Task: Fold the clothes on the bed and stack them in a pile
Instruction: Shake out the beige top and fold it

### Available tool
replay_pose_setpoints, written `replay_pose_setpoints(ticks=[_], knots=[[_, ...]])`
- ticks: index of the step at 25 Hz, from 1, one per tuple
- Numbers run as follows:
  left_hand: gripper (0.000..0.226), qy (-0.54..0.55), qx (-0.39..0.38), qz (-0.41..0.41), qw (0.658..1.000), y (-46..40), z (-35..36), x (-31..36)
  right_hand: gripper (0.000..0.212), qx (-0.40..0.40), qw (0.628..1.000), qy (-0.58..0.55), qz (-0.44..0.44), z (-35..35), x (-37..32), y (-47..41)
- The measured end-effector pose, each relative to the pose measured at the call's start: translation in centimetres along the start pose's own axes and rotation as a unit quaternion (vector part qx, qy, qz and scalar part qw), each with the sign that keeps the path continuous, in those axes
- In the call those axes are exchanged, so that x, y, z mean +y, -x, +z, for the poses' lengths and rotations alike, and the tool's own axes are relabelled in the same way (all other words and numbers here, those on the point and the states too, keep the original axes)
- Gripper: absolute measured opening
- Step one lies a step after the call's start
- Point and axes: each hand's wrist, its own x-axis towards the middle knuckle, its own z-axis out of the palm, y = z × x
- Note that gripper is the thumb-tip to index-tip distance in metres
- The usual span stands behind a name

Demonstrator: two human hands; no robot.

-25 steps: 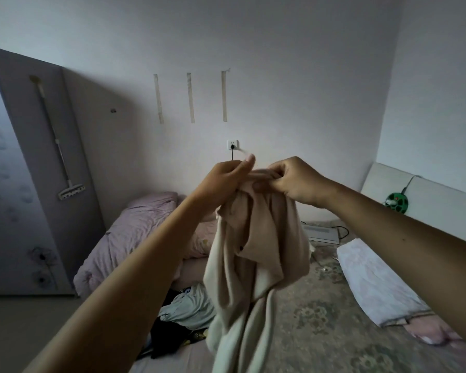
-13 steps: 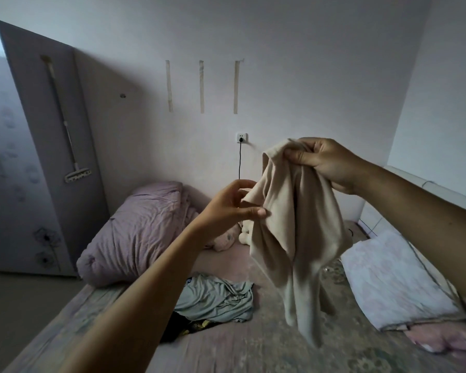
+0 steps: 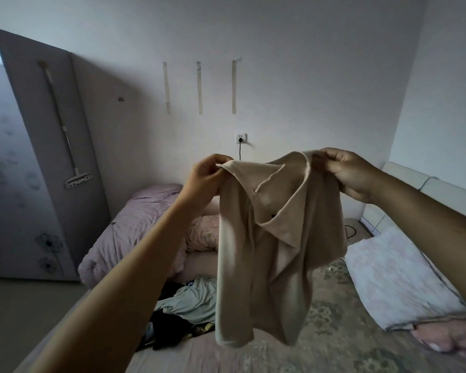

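i've got the beige top (image 3: 269, 238) held up over the bed (image 3: 334, 332), left hand (image 3: 203, 179) and right hand (image 3: 347, 170) each with fingers pinching a top corner, fabric hanging below them.

The scene is seen from head height, facing forward and down across the bed (image 3: 334, 332) toward the far wall (image 3: 307, 76).
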Motion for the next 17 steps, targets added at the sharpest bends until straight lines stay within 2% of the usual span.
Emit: replay_pose_setpoints(ticks=[2, 4, 8, 9, 11, 12, 13, 15, 17], knots=[[0.021, 0.043, -0.011, -0.015, 0.999, -0.6, -0.8, 0.5, 0.014, 0.013, 1.000, -0.001, 0.012, -0.8, 0.4, 0.0], [0.023, 0.038, -0.016, -0.041, 0.998, -1.4, -1.1, 0.6, 0.015, -0.007, 0.999, -0.023, 0.020, -1.2, 0.5, 0.1], [0.023, -0.145, 0.048, -0.080, 0.985, -2.5, 0.2, -0.9, 0.023, -0.091, 0.993, -0.060, 0.041, 0.5, -0.3, 0.5], [0.022, -0.122, 0.042, -0.087, 0.988, -2.4, 0.5, -1.3, 0.022, -0.128, 0.989, -0.039, 0.059, 1.2, -0.5, 0.7], [0.022, 0.017, -0.014, -0.123, 0.992, -1.7, 1.2, -1.0, 0.014, -0.225, 0.967, 0.050, 0.106, 2.1, -0.8, 1.3], [0.023, 0.067, -0.052, -0.132, 0.988, -1.4, 1.6, -0.5, 0.015, -0.263, 0.952, 0.092, 0.128, 2.4, -0.9, 1.5], [0.023, 0.071, -0.085, -0.130, 0.985, -1.4, 2.0, 0.0, 0.026, -0.278, 0.942, 0.120, 0.144, 2.7, -0.9, 1.7], [0.023, 0.007, -0.119, -0.123, 0.985, -1.6, 3.0, 0.7, 0.046, -0.237, 0.947, 0.167, 0.137, 3.6, -0.7, 1.5], [0.023, -0.041, -0.119, -0.125, 0.984, -1.7, 4.1, 1.1, 0.043, -0.179, 0.951, 0.233, 0.099, 4.7, -0.2, 1.3]])
